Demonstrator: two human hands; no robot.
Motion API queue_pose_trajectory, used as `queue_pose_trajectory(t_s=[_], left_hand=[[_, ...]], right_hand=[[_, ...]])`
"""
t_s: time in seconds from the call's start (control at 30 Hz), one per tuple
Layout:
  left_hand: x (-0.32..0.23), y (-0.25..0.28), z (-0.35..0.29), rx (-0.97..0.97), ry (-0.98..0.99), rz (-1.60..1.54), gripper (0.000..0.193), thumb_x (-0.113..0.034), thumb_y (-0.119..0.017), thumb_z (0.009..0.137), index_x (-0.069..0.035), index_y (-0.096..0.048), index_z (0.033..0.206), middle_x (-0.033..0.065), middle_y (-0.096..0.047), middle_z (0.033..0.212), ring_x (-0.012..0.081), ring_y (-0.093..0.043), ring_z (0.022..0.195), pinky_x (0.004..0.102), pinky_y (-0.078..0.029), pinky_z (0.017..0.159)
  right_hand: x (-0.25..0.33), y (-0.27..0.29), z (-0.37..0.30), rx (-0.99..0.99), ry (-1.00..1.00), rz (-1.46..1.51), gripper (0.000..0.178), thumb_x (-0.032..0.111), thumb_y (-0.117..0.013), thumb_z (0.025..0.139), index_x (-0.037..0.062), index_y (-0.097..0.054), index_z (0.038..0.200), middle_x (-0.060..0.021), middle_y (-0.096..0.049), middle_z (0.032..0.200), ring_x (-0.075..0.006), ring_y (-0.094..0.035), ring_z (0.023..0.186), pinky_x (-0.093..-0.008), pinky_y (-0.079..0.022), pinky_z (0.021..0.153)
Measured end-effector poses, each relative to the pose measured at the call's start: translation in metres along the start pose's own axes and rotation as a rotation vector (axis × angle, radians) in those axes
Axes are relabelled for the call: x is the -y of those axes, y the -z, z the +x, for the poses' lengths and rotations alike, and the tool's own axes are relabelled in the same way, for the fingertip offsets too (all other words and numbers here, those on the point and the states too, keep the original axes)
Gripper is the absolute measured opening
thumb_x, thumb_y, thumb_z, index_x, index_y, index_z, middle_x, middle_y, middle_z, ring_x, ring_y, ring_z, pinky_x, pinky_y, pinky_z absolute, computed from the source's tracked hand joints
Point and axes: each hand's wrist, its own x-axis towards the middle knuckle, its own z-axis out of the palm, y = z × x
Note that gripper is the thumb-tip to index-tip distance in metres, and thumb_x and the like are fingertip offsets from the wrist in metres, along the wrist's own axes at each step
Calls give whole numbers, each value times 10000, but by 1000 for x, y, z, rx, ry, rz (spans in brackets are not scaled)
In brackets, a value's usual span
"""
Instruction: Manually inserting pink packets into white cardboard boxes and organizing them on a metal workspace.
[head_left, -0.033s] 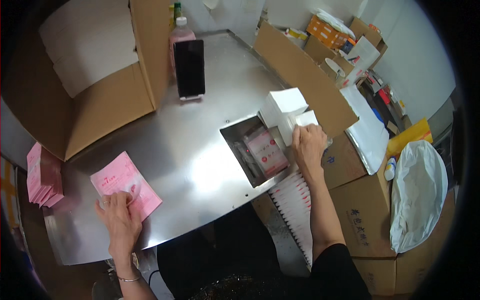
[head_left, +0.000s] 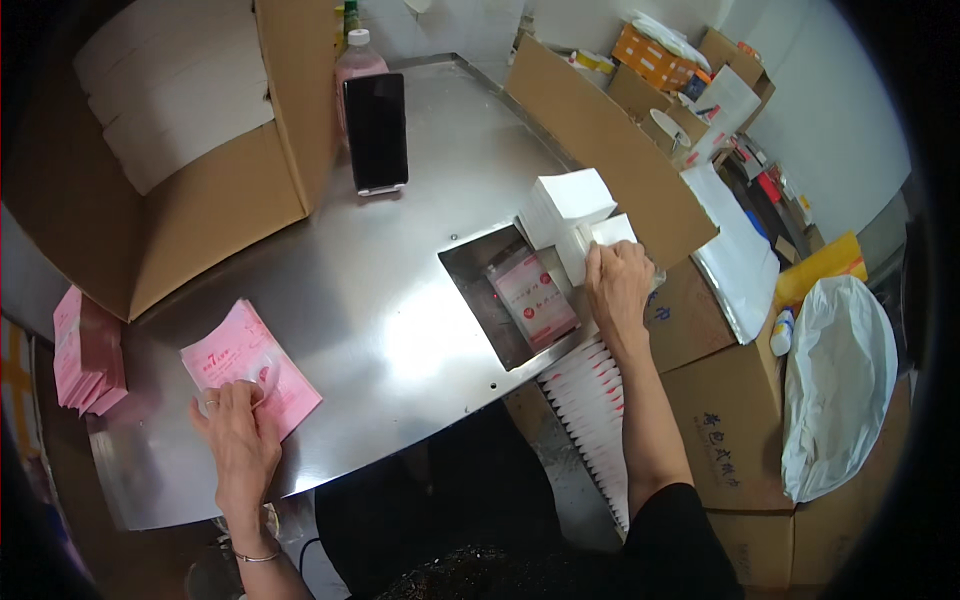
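My left hand (head_left: pixel 240 425) lies at the near edge of a stack of pink printed plastic bags (head_left: pixel 235 340). Its fingers are curled together on the top bag, whose film is bunched up at the fingertips. On the right, my right hand (head_left: pixel 620 290) is closed over a small stack of white paper napkins (head_left: pixel 612 231); its thumb is partly hidden. A taller block of white napkins (head_left: pixel 570 200) touches that stack. Between the hands, a pink and white packet (head_left: pixel 535 300) sits inside a rectangular opening (head_left: pixel 465 270) in the metal table.
Pink packets (head_left: pixel 85 350) stand at the table's left edge, beside a large open carton (head_left: pixel 220 220) of white stacks. A phone (head_left: pixel 377 135) on a stand and a bottle (head_left: pixel 360 60) are at the back. Cartons (head_left: pixel 725 430) and a white plastic bag (head_left: pixel 838 390) fill the right side.
The packet in the opening has shifted slightly, and a dark strip with a red spot beside it looks different. Both hands stay almost where they were.
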Motion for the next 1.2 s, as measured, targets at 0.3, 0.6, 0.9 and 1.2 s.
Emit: queue_pose_trajectory(t_s=[0.3,0.6,0.9,1.2], left_hand=[[-129,-37,8,138,-592,-589,407,2,-649,686,13,-590,1088,242,-554,1117,421,-551,1010,460,-464,920],[-141,-39,14,20,-312,-475,716,-305,-788,624,-40,-591,1259,262,-357,1536,458,-330,1406,564,-367,963],[-119,-38,17,-66,-325,-171,466,-205,-670,788,-85,-622,1236,186,-522,1340,385,-474,1160,481,-352,910],[-126,-29,27,-151,-359,-126,489,-441,-703,834,-98,-650,1179,151,-543,1139,344,-498,960,490,-381,797]], right_hand=[[42,7,-23,36,109,436,345,0,-619,787,-55,-619,1128,-238,-617,1204,-407,-624,1052,-526,-468,949],[169,31,-34,597,524,474,302,111,-633,777,-45,-637,1036,-205,-622,1036,-353,-632,982,-655,-279,1112],[60,38,-6,-14,56,90,409,105,-655,859,-42,-564,1230,-191,-620,1120,-343,-588,1091,-514,-409,974],[11,8,0,61,-50,125,174,146,-607,923,16,-678,831,-129,-583,843,-311,-555,887,-452,-423,784]])
